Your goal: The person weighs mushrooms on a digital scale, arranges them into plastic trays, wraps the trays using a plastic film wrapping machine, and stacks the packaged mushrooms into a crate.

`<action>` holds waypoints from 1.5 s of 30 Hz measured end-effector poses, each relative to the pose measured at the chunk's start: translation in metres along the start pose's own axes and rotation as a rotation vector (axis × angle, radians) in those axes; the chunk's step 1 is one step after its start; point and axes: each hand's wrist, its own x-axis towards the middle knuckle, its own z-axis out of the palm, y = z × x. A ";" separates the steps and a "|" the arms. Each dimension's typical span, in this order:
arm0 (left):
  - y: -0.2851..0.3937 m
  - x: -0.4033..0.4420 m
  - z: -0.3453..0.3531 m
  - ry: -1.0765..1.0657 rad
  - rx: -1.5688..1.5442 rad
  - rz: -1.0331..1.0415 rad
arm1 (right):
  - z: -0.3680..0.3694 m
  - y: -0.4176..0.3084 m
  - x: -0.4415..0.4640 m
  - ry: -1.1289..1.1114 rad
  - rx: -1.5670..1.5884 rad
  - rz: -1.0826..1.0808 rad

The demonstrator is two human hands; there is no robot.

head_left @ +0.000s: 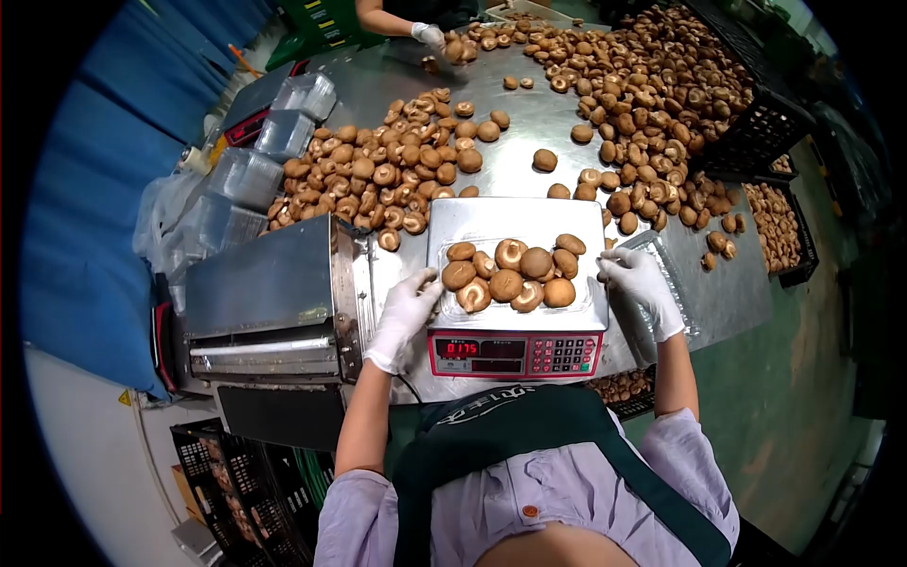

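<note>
A clear plastic tray [578,310] of brown mushrooms [505,284] rests on the steel plate of a red digital scale [515,353]. Its lit red display seems to read 0.175. My left hand [406,317], in a white glove, is at the plate's left edge, fingers loosely bent and apart, beside the tray. On the opposite side my right hand [647,286], gloved too, points its fingers at the plate's right edge. Neither hand visibly holds anything. Under and beside my right hand lies a clear plastic tray or lid [675,283].
Loose mushrooms form a pile [387,170] beyond the scale and a larger heap [652,104] at back right, beside a black crate [756,123]. Empty clear trays [246,177] and a metal-topped machine [265,283] stand left. A co-worker's gloved hand [430,36] is across the table.
</note>
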 end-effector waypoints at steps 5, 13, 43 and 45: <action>0.000 0.009 0.012 0.080 -0.028 -0.016 | 0.025 -0.007 0.001 0.030 -0.086 0.010; 0.008 -0.018 -0.055 0.177 0.025 0.083 | 0.056 -0.054 -0.025 0.079 0.090 -0.035; -0.165 -0.108 -0.447 -0.024 0.821 0.757 | 0.335 -0.266 -0.055 -0.167 -0.714 -0.917; -0.166 -0.115 -0.451 -0.182 1.198 1.007 | 0.333 -0.271 -0.069 -0.236 -0.882 -1.126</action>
